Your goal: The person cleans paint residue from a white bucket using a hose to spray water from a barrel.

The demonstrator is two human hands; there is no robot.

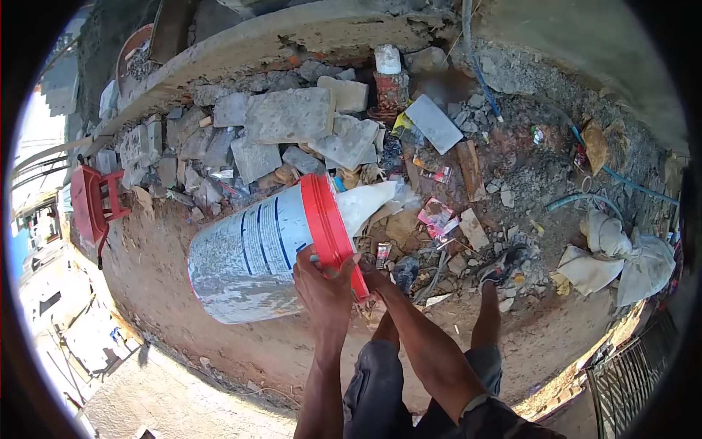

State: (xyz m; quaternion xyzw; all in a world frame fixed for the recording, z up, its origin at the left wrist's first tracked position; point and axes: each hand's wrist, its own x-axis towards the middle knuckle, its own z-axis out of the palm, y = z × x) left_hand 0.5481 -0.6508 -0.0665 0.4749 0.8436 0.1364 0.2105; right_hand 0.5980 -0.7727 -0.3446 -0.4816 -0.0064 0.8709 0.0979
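On bucket (256,252) rim, both hands' closed grip.

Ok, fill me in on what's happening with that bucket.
A person standing on bare dirt holds a white bucket tipped on its side, its red rim facing a pile of rubble. The left hand grips the rim from above; the right hand holds it at the lower edge. Whether anything is pouring out cannot be told. A red stool stands off to the left.
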